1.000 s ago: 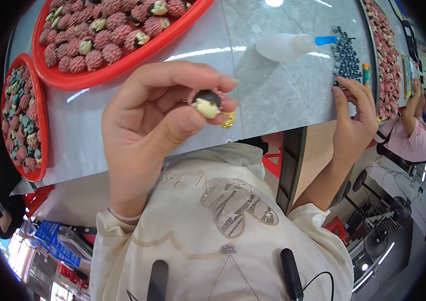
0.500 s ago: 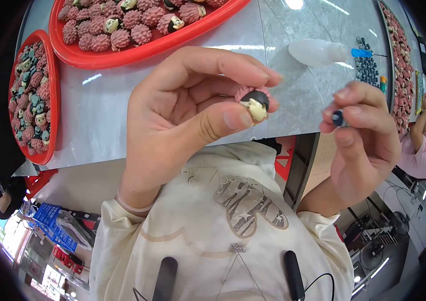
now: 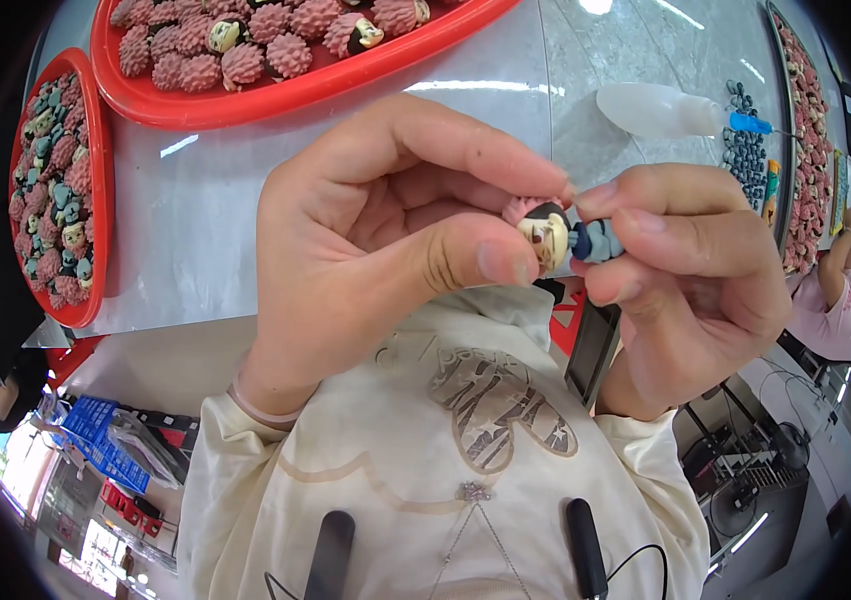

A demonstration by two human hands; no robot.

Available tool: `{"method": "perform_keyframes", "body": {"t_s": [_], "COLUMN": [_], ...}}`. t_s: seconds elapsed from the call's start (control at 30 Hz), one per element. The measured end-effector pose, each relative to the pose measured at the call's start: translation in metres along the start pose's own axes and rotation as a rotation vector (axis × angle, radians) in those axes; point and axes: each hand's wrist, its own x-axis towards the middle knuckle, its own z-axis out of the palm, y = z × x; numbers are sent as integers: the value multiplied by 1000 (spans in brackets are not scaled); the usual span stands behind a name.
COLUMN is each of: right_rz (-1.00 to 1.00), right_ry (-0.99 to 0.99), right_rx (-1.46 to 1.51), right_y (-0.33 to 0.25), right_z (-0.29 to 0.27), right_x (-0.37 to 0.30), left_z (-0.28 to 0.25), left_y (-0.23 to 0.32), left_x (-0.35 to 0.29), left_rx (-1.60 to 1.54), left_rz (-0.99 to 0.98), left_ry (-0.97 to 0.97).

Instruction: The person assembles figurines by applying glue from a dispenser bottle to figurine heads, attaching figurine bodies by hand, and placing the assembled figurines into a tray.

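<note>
Between the thumb and fingers of my left hand [image 3: 365, 240] is a small figurine head [image 3: 545, 238] with pink spiky hair, a black band and a cream face. My right hand [image 3: 700, 265] pinches a small blue-grey figurine body [image 3: 600, 241] with a dark blue upper end. Head and body meet in front of my chest, the body's dark end against the underside of the head. Whether they are joined I cannot tell. Part of the hair is hidden by my left fingers.
A large red tray [image 3: 275, 108] of pink-haired heads stands at the far left. Left of it, a smaller red tray [image 3: 102, 200] holds mixed pieces. A white squeeze bottle [image 3: 660, 110] with a blue tip lies near several blue-grey bodies [image 3: 745, 150]. Another person [image 3: 830, 305] sits at the right.
My right hand has moved left, bringing the figurine body against the head. My left hand has shifted slightly right, and the head's face has turned more into view.
</note>
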Motion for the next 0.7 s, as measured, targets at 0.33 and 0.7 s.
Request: {"method": "perform_keyframes", "body": {"t_s": [0.33, 0.7], "right_rz": [-107, 58], "right_ry": [-2, 73], "right_rx": [-301, -142], "right_y": [-7, -3], "right_z": [8, 14], "right_x": [6, -5], "left_z": [-8, -10], "left_y": [-4, -2], "left_x": [0, 0], "left_rx": [74, 78], "left_rz": [124, 86], "left_ry": [-12, -61]}}
